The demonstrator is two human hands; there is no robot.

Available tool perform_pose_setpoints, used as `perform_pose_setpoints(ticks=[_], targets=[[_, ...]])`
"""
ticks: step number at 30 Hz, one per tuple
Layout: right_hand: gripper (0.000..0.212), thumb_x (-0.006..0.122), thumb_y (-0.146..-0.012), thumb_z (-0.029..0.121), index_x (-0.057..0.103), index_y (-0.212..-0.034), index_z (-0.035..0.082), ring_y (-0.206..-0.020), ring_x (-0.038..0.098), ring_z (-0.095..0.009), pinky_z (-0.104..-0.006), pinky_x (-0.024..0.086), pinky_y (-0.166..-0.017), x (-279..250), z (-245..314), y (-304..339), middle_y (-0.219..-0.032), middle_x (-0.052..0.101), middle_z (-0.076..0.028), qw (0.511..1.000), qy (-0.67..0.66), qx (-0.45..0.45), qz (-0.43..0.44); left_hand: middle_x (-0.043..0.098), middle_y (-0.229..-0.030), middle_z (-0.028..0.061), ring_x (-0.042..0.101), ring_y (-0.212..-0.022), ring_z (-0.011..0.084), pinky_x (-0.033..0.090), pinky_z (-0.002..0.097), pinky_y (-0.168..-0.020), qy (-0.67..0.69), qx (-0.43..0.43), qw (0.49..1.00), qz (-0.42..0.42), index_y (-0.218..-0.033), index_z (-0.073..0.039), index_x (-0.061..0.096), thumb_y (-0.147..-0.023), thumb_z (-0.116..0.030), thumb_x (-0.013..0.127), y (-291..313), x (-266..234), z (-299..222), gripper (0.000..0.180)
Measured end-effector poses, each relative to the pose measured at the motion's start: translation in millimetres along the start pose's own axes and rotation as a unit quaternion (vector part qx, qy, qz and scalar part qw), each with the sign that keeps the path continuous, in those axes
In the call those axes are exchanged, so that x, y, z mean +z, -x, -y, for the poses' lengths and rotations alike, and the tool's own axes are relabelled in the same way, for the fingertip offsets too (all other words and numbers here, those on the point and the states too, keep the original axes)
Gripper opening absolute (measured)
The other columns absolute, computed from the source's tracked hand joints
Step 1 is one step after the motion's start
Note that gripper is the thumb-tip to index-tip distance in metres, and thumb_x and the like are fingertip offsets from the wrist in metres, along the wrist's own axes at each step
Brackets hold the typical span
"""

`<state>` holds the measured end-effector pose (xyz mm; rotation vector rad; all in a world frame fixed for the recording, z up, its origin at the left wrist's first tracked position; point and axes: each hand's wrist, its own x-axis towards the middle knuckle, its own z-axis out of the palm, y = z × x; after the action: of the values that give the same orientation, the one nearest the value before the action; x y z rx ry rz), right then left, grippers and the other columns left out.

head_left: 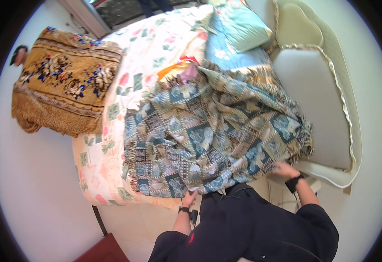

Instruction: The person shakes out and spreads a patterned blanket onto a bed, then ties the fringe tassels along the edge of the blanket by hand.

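Observation:
A fringed throw blanket (202, 135), patterned in teal, grey and beige patches, lies rumpled over the near part of the bed. At its near edge my left hand (190, 199) is closed, the cloth pinched between thumb and fingers. My right hand (285, 170) grips the fringed edge near the headboard side; its fingertips partly disappear against the cloth. Folds are bunched across the blanket's middle, and its far right corner is turned over. Yellow, red and pink cloth (184, 72) shows from beneath the far edge.
Under the blanket is a floral quilt (108, 150) on the bed. A brown flowered blanket (66, 83) hangs at the left, with a person's hand (19, 56) beside it. Light green pillows (245, 28) lie far right, by the padded headboard (315, 100). A red-brown object (103, 249) stands lower left.

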<state>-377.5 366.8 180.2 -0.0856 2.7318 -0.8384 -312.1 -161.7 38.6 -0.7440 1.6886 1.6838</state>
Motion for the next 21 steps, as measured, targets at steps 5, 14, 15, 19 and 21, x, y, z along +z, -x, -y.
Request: perform_pose_setpoints(ticks=[5,14,15,19,21], targets=[[0.082,0.070,-0.070,0.041,0.031,-0.133,0.006,-0.125,0.020,-0.050,-0.0487,0.028,-0.099,-8,-46,52,-0.142,-0.016,-0.024,0.984,0.044,0.170,0.034,0.055,-0.112,0.0132,0.056,-0.100,0.0244,0.049,0.0388,-0.079,0.329,-0.034,0.943,0.025,-0.118,-0.003,0.044,-0.086,-0.028,0.058,61,60,49,0.043],[0.032,0.061,-0.077,0.023,0.051,-0.099,0.002,-0.097,0.051,-0.031,-0.0386,0.043,-0.079,43,-73,-50,-0.105,0.053,-0.015,0.961,0.076,0.244,0.104,0.056,-0.067,0.0001,0.047,-0.058,0.0105,0.039,0.0285,-0.053,-0.069,0.022,0.977,-0.198,-0.074,-0.001,0.060,-0.077,-0.028,0.065,126,78,-38,0.028],[0.028,0.060,-0.078,0.019,0.051,-0.100,0.004,-0.095,0.051,-0.031,-0.0395,0.043,-0.077,33,-51,-62,-0.100,0.052,-0.014,0.991,0.062,0.121,-0.015,0.057,-0.070,0.0003,0.048,-0.061,0.0082,0.037,0.0256,-0.052,-0.066,-0.042,0.981,-0.177,-0.078,-0.003,0.062,-0.077,-0.027,0.065,145,76,-54,0.024],[0.025,0.062,-0.077,0.012,0.050,-0.098,0.007,-0.096,0.050,-0.030,-0.0386,0.042,-0.080,3,35,-109,-0.097,0.052,-0.011,0.977,-0.016,-0.091,-0.194,0.057,-0.075,0.0006,0.051,-0.063,0.0085,0.039,0.0236,-0.051,0.112,-0.018,0.970,-0.214,-0.082,-0.006,0.061,-0.072,-0.024,0.064,205,59,13,0.021],[0.031,0.064,-0.077,0.017,0.051,-0.104,0.007,-0.100,0.050,-0.030,-0.0373,0.042,-0.083,4,38,-128,-0.107,0.053,-0.010,0.987,0.005,-0.085,-0.138,0.058,-0.078,0.0005,0.054,-0.066,0.0095,0.041,0.0240,-0.051,0.104,-0.046,0.967,-0.227,-0.087,-0.005,0.060,-0.071,-0.024,0.063,218,72,23,0.025]])
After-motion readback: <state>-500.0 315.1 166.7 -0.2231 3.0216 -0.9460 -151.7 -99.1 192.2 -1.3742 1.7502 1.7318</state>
